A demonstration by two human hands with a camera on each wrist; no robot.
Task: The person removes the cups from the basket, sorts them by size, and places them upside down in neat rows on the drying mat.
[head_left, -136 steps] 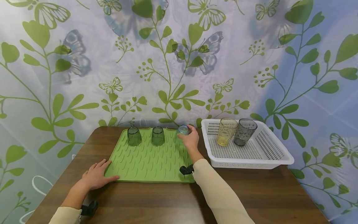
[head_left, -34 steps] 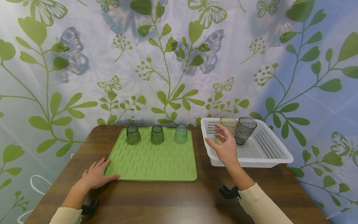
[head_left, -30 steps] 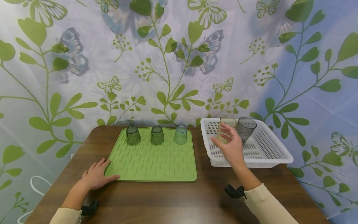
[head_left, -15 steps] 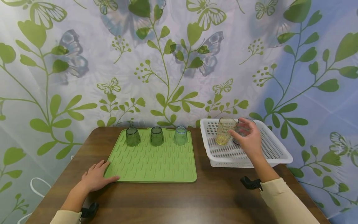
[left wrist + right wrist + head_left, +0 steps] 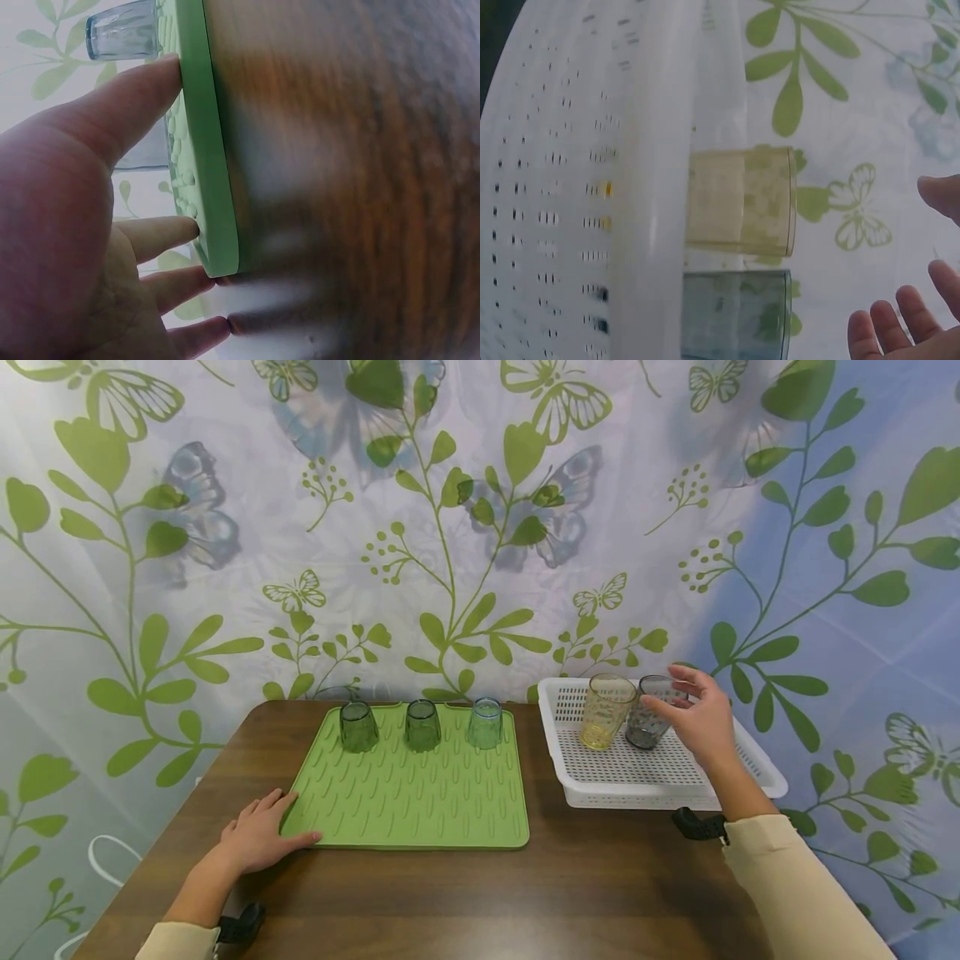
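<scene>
My left hand [image 5: 258,831] rests with fingers spread on the near left corner of a green drying mat [image 5: 405,802], also seen edge-on under the thumb in the left wrist view. Two dark green glasses [image 5: 359,727] and a light blue glass [image 5: 485,724] stand upside down along the mat's back. Over the right part of a white basket [image 5: 675,791] hovers my right hand [image 5: 701,714], fingers loosely bent. It is nearest to a grey glass [image 5: 647,727], upright beside a yellow glass [image 5: 602,718]. The right wrist view shows a gap between this hand [image 5: 907,322] and both glasses.
A brown wooden table [image 5: 420,902] carries the mat and the basket. Behind it hangs a curtain [image 5: 465,527] printed with leaves and butterflies. A white cable [image 5: 101,860] loops past the table's left side.
My right hand has let go of the light blue glass on the mat, moved right to the basket, passed the yellow glass and reached the grey one's right side. The left hand stays put.
</scene>
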